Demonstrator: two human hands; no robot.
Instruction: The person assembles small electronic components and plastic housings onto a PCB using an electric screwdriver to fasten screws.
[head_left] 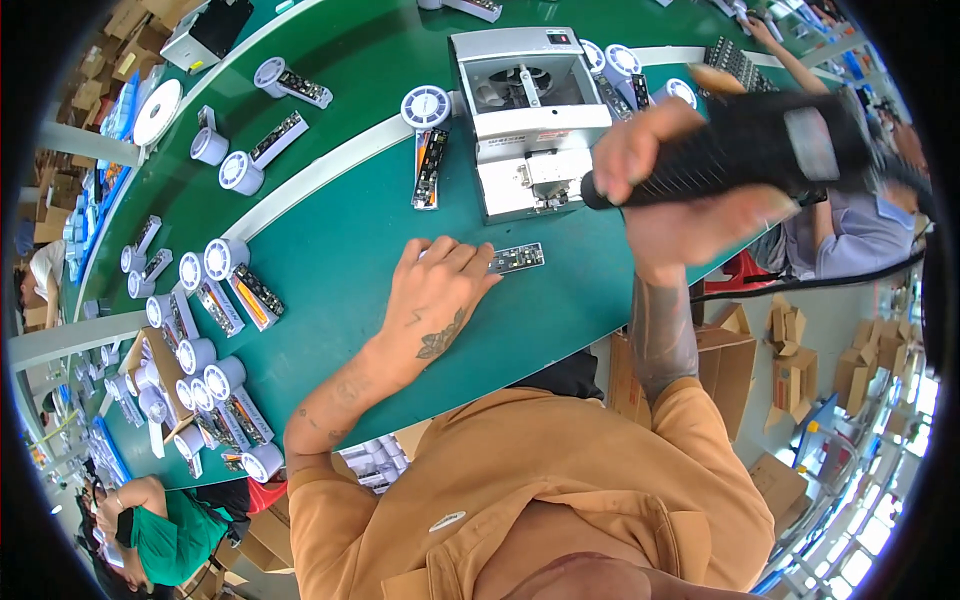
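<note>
My left hand rests on the green tabletop with its fingers bent over one end of a small device. A green circuit board sticks out of that grip to the right; the rest of it is hidden under my fingers. Raised high on the right, my right hand is wrapped round a black electric screwdriver with a ribbed grip and a cord at its far-right end. Both hand and tool are slightly blurred. Between my hands and farther off stands a grey-white screw feeder.
White round-headed devices with open circuit boards lie left of my left arm. One such device lies beside the feeder. A white rail crosses the table. Co-workers sit at right and lower left. Cardboard boxes stand below.
</note>
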